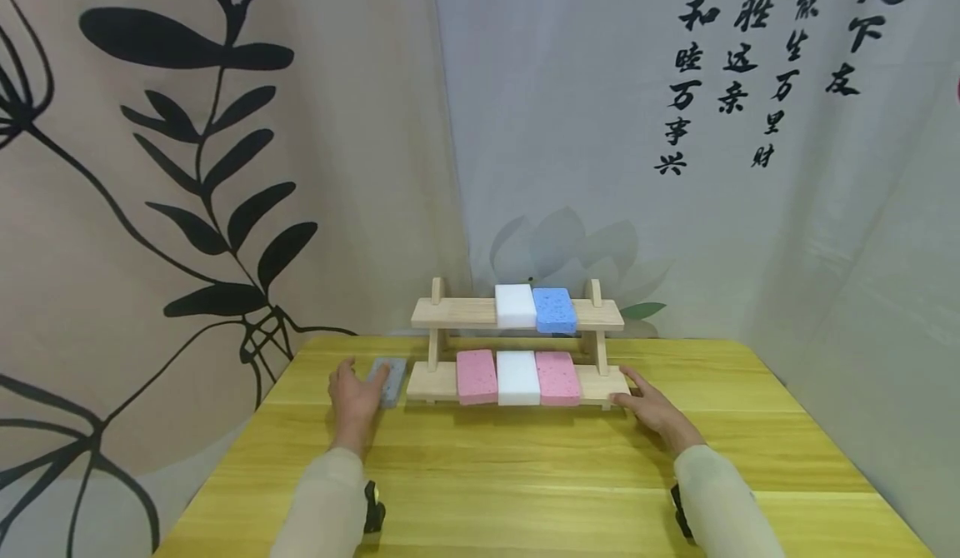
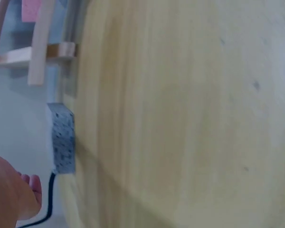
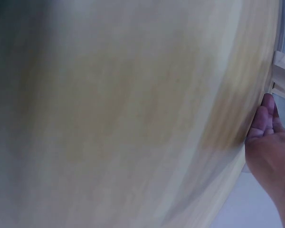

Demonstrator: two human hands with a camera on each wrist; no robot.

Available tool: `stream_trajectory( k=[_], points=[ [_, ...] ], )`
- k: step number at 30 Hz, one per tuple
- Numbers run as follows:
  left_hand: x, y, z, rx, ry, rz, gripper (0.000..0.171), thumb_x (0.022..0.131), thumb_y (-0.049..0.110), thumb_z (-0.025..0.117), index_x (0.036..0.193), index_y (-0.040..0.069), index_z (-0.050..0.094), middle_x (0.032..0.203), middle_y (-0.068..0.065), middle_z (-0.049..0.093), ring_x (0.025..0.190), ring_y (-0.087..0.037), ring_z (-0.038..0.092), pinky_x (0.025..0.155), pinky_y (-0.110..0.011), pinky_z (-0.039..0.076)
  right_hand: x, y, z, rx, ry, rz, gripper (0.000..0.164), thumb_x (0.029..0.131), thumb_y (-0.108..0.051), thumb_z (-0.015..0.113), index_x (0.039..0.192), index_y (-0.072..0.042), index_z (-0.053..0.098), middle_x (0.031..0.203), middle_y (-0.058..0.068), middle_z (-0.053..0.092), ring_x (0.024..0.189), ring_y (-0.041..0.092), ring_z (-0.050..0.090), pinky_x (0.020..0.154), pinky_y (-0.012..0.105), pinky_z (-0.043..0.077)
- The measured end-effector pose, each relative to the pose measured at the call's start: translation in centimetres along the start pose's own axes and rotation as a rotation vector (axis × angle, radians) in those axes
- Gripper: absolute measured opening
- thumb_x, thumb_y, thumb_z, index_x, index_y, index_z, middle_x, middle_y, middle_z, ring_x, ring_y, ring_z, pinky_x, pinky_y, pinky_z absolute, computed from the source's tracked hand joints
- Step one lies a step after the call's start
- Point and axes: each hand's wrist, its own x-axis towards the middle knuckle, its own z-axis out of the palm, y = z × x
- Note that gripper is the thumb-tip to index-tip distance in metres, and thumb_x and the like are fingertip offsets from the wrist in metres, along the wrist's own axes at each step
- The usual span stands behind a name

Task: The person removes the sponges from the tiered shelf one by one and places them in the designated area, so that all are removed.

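Note:
A grey speckled sponge (image 1: 392,381) lies on the table, left of a two-tier wooden rack (image 1: 465,315). My left hand (image 1: 354,400) is beside this sponge, its thumb at the sponge's left edge and the fingers spread loosely; in the left wrist view the hand (image 2: 12,190) looks apart from it. My right hand (image 1: 654,408) touches the right end of the rack's lower shelf with thumb and fingers spread. On the upper shelf sit a white sponge (image 1: 515,306) and a blue sponge (image 1: 555,311). The lower shelf bears a pink sponge (image 1: 477,377), a white sponge (image 1: 518,378) and another pink sponge (image 1: 558,378).
The yellow wood-grain table (image 1: 517,475) stretches in front of the rack and to both sides. Behind it hangs a pale curtain (image 1: 360,166) with a dark plant print and lettering. A dark cord (image 2: 50,199) shows near the left hand in the left wrist view.

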Motion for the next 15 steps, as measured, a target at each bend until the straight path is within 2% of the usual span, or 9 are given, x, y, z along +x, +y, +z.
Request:
stream_trajectory(
  k=[8, 15],
  points=[
    [0.3, 3.0, 0.9, -0.059, 0.051, 0.085, 0.079, 0.094, 0.042, 0.066, 0.15, -0.002, 0.03, 0.142, -0.026, 0.036, 0.131, -0.042, 0.034, 0.105, -0.056, 0.035, -0.2, -0.2, 0.0, 0.009, 0.018, 0.018, 0.084, 0.097, -0.042, 0.061, 0.16, -0.014, 0.012, 0.151, 0.04, 0.024, 0.136, 0.054, 0.031, 0.107, 0.067, 0.028],
    [0.4, 6.1, 2.2, -0.127, 0.04, 0.134, 0.076, 0.093, 0.039, 0.067, 0.149, 0.0, 0.033, 0.142, -0.023, 0.038, 0.131, -0.04, 0.035, 0.107, -0.055, 0.034, -0.2, -0.2, 0.2, 0.019, 0.016, 0.013, 0.087, 0.096, -0.044, 0.061, 0.16, -0.013, 0.011, 0.151, 0.039, 0.023, 0.136, 0.054, 0.03, 0.109, 0.067, 0.025]
  ],
)
